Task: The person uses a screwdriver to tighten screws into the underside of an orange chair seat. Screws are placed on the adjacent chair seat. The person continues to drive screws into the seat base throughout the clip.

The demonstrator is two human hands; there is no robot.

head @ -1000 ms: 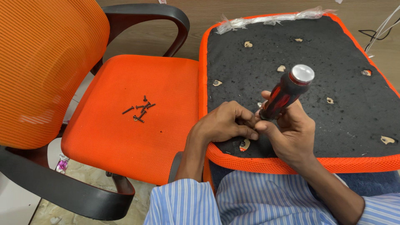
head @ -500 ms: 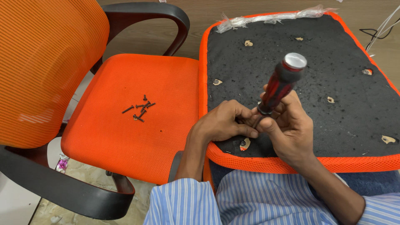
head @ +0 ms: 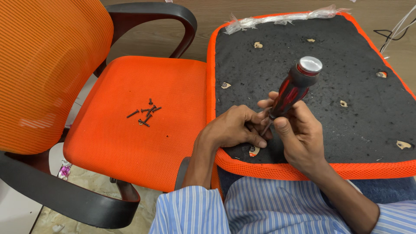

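Head view, right hand: we see our right hand [head: 299,134] with its fingers wrapped around the lower handle of the red and black screwdriver [head: 291,92], which stands tilted, its metal cap up and to the right.
Head view, left hand: our left hand [head: 236,130] lies on the black underside of the seat pad [head: 312,69], fingers curled tight about the screwdriver's shaft near the tip; whether they pinch a screw we cannot tell.
Where the tool works: the tip meets the pad close to its near orange edge, just above a pale torn hole [head: 254,151] in the black cloth.
Risk, slipping: we judge that the tilted shaft could skid off the screw head, since the tip is hidden under our fingers; the left fingers lie right beside it and could be jabbed.
Risk, cloth: a slip could also tear the thin black cloth further.
Risk, pad shifting: the pad rests across our lap, so hard pushing may rock it.
Around, screws: a small heap of dark screws [head: 145,113] lies on the seat of the orange chair [head: 130,143], well apart from both hands; we judge a knock to that chair could roll them off.
Around, armrests: one black armrest [head: 169,21] curves behind the seat, another [head: 65,195] in front.
In the way: our own fingers block sight of the tip.
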